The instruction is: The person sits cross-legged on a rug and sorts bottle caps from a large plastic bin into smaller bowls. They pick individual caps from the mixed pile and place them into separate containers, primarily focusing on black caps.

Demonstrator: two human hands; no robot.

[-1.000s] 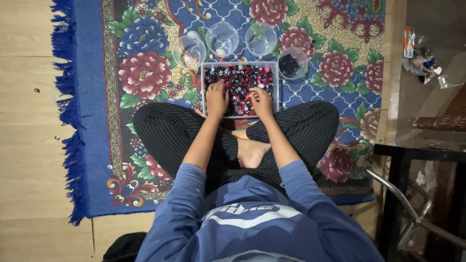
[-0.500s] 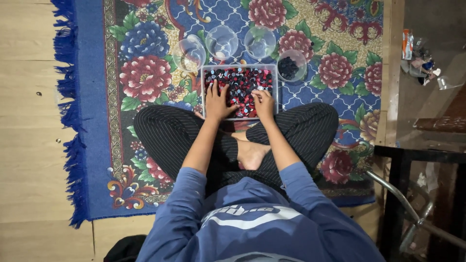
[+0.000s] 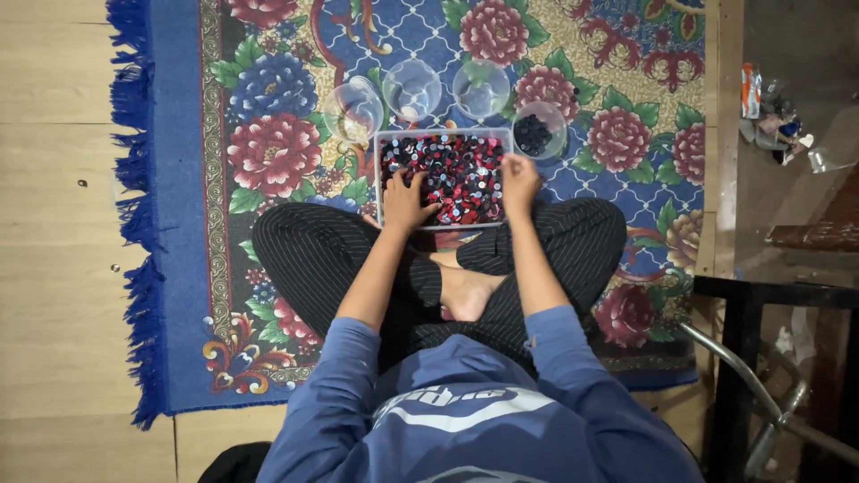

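Person cross-legged on floral rug (image 3: 268, 134); fringed blue edge at left, bare wood floor (image 3: 54, 224) beyond w/ open room. Right side tight: dark table frame (image 3: 743, 358), clutter near wall.

Clear rectangular tray (image 3: 445, 134) just ahead of the shins, full of small red/dark/pale pieces (image 3: 461, 170). 4 clear bowls in arc behind tray: 3 look empty, 1, the rightmost bowl (image 3: 540, 131), holds dark pieces.

Left hand (image 3: 407, 199): fingers spread flat on pieces, nothing gripped. Right hand (image 3: 519, 177): at tray's right edge, fingers curled in; can't tell if it holds anything.

1 small orange-and-white packet (image 3: 750, 89) upright at far right.
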